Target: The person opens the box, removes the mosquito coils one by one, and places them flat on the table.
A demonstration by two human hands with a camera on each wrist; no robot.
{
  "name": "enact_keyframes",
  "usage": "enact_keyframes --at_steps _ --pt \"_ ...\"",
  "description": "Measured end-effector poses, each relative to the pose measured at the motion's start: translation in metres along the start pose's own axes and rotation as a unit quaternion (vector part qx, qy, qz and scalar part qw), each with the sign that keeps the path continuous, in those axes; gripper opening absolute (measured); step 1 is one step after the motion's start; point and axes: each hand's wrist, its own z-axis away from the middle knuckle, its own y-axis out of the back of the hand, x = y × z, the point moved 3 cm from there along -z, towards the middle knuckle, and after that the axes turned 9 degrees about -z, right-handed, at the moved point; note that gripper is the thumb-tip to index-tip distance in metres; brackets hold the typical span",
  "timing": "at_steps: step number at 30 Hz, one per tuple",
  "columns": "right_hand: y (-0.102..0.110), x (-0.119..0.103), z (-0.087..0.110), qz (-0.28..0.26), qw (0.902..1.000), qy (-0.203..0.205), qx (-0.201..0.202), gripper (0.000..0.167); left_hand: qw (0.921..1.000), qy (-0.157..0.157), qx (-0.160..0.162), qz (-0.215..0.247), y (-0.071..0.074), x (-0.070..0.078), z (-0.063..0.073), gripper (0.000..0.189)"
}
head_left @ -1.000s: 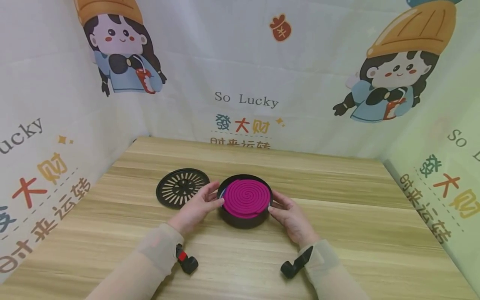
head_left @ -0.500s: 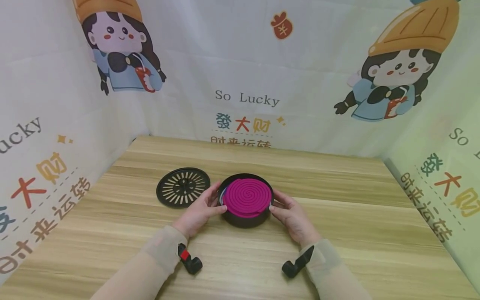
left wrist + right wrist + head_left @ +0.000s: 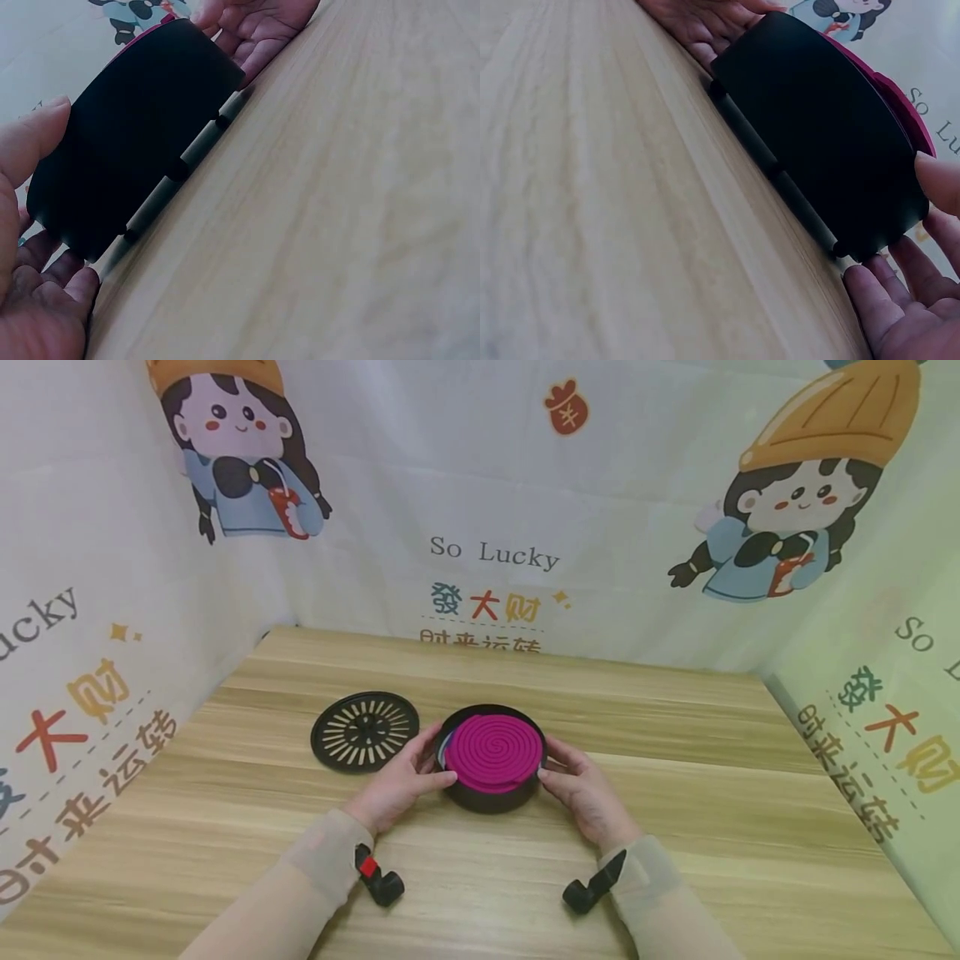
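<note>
A round black mosquito coil holder (image 3: 491,800) stands near the middle of the wooden table, its short feet (image 3: 178,169) showing in the left wrist view. Magenta mosquito coils (image 3: 495,747) lie in it and rise to about its rim. My left hand (image 3: 397,785) grips the holder's left side, thumb at the rim and fingers curled low along the wall. On the opposite side, my right hand (image 3: 585,789) grips it the same way, with the thumb (image 3: 939,180) near the rim. A sliver of something bluish-white shows inside, at the left of the coils.
The slotted round black lid (image 3: 365,732) lies on the wooden table (image 3: 675,777) just left of the holder, close to my left hand. A printed white cloth (image 3: 375,485) hangs behind the table and along both sides.
Both hands keep their hold on the holder. The left thumb has shifted slightly right along the rim. Lid and coils stay put; the head view has tilted a little.
</note>
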Motion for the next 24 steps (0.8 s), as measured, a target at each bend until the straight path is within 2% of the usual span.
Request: enact_keyframes --at_steps 6,14,18,21,24 --pt "0.000 -0.007 0.003 -0.006 0.9998 -0.018 -0.002 0.056 1.0000 0.003 0.000 -0.003 -0.001 0.000 0.000 0.092" --pt "-0.001 -0.024 0.003 0.035 0.9974 -0.054 0.033 0.049 0.9999 0.005 0.005 -0.007 -0.002 0.000 -0.001 0.091" --pt "-0.007 -0.041 -0.007 0.137 0.9897 -0.036 0.021 0.050 0.9999 0.004 0.007 -0.008 0.000 -0.001 0.000 0.091" --pt "-0.014 -0.052 -0.016 0.213 0.9768 -0.008 0.020 0.050 0.9999 0.003 0.008 -0.008 0.001 -0.001 0.000 0.091" --pt "-0.022 -0.058 -0.025 0.256 0.9664 -0.001 0.027 0.051 0.9999 0.003 0.007 -0.009 0.001 -0.002 0.000 0.091"
